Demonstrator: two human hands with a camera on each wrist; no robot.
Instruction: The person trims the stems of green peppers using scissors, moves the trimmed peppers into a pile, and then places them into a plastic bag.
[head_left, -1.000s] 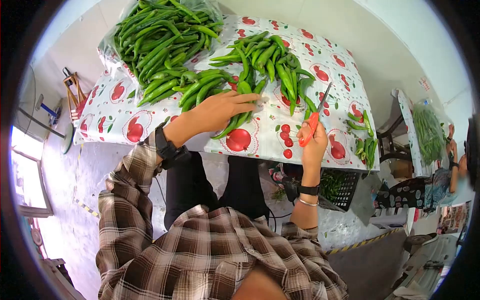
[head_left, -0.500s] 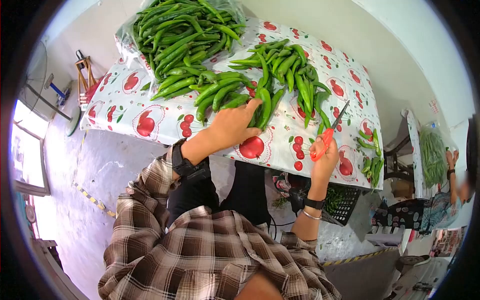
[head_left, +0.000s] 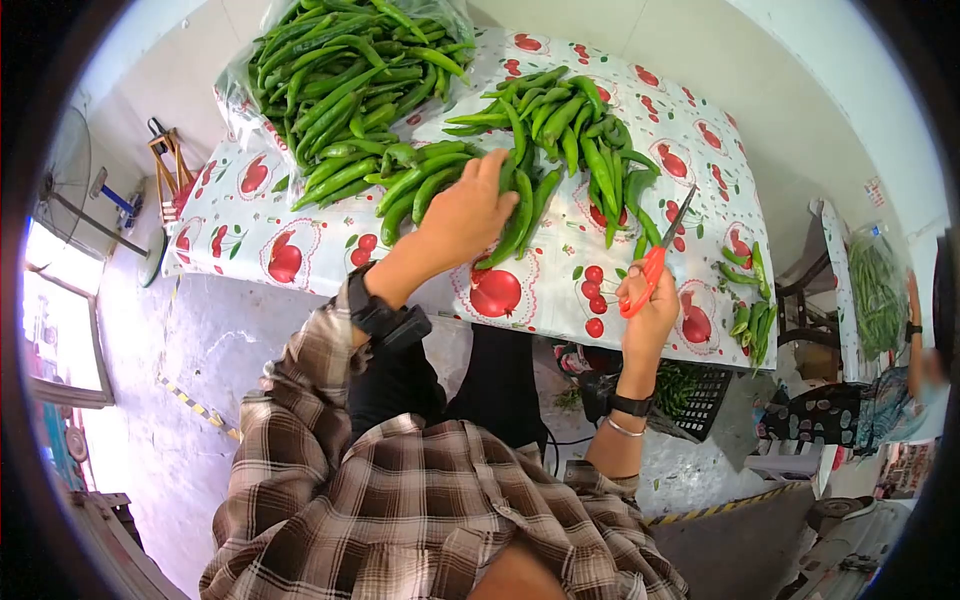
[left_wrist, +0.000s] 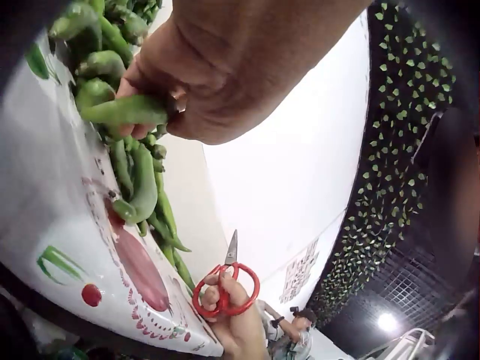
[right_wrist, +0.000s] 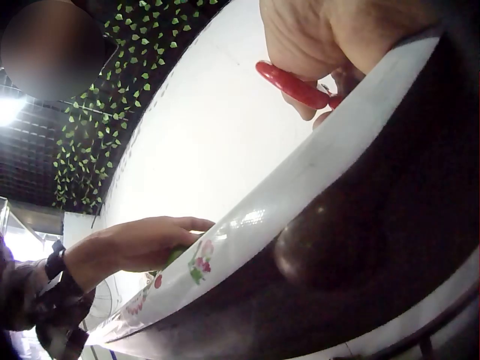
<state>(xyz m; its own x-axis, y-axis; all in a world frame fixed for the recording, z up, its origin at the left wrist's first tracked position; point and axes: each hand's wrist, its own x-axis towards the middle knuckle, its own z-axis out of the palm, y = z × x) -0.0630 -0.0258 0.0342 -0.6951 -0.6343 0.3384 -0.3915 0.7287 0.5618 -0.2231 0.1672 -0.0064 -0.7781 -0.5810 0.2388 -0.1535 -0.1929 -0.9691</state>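
Observation:
My left hand is over the near row of green chili peppers. Between its thumb and fingers it pinches a green chili pepper, seen in the left wrist view. Two long peppers lie just right of the fingers. Near the table's front edge my right hand holds red-handled scissors, fingers in the loops and blades pointing away from me. Beyond the blades a curved heap of peppers spreads over the cloth.
A clear plastic bag overflows with peppers at the back left. Smaller pepper pieces lie at the right edge of the fruit-print tablecloth. Under the table stands a black crate. Another person is at a table far right.
My left hand swept back from the peppers, then reached forward again and now pinches one. The right hand keeps the scissors in nearly the same place.

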